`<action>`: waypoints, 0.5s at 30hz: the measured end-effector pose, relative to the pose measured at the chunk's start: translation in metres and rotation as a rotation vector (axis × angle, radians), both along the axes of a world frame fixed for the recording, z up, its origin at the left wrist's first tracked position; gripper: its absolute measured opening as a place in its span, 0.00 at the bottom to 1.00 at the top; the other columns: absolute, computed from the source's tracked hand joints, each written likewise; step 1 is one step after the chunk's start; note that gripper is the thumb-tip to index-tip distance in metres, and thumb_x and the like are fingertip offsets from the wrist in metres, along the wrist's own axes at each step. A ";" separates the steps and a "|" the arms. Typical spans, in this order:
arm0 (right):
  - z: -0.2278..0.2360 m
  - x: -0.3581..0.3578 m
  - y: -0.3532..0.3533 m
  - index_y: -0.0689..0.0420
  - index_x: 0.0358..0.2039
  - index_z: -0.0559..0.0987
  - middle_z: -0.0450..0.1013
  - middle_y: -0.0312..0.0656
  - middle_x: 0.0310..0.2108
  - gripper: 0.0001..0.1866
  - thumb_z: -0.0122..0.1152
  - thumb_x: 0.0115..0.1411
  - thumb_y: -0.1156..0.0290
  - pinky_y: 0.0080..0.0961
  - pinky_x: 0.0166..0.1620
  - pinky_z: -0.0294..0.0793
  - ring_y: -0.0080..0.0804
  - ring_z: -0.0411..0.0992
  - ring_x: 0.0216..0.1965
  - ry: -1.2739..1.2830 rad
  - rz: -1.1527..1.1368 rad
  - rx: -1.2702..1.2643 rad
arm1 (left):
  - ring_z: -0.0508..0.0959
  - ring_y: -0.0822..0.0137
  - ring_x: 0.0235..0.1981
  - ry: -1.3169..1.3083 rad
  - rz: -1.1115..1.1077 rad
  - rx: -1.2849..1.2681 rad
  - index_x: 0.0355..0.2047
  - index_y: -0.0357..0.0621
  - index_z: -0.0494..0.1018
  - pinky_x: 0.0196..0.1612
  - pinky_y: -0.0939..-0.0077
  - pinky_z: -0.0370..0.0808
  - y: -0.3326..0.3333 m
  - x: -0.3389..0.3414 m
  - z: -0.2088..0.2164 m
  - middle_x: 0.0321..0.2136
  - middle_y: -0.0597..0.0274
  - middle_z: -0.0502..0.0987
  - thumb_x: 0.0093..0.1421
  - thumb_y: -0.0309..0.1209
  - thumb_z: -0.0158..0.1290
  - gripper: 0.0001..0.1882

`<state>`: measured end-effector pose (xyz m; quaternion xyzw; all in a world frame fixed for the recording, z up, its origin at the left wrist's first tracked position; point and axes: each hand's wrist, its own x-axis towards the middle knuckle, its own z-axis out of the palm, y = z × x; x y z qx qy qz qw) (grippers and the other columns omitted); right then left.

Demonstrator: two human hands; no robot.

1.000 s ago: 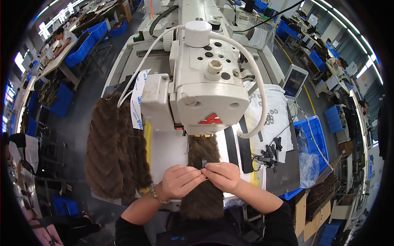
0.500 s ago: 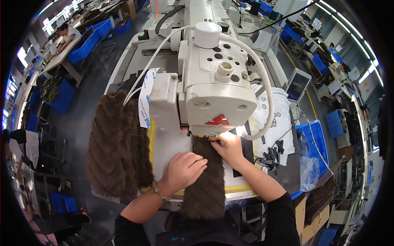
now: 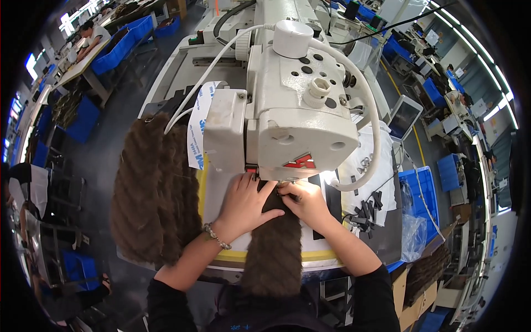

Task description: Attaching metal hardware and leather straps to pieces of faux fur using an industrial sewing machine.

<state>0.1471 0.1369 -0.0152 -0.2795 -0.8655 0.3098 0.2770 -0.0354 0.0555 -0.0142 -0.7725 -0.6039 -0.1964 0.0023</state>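
Observation:
A strip of dark brown fur runs from under the head of a white sewing machine down over the table's near edge. Flat on the strip's left side rests my left hand, fingers stretched toward the machine and thumb spread across the fur. Just below the machine head, at the strip's right side, my right hand has its thumb and forefinger pinched together. What lies in that pinch is too small and shaded to make out. The needle area is hidden behind the machine head and my fingers.
Folded brown fur lies at the left of the table. On the right, a white cloth carries small metal rings and black tabs. A blue bin with clear plastic stands beyond. One person works at the far left.
My left hand has moved forward along the fur and spread its fingers near the machine head. My right hand stays pinched by the needle area. The whole view has shifted slightly.

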 end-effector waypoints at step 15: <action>-0.005 0.003 -0.003 0.60 0.34 0.79 0.77 0.41 0.35 0.09 0.66 0.51 0.79 0.26 0.36 0.75 0.33 0.76 0.33 0.095 -0.160 0.035 | 0.67 0.54 0.51 0.160 0.076 0.074 0.59 0.61 0.69 0.56 0.53 0.59 0.000 0.006 -0.006 0.51 0.57 0.68 0.53 0.61 0.56 0.36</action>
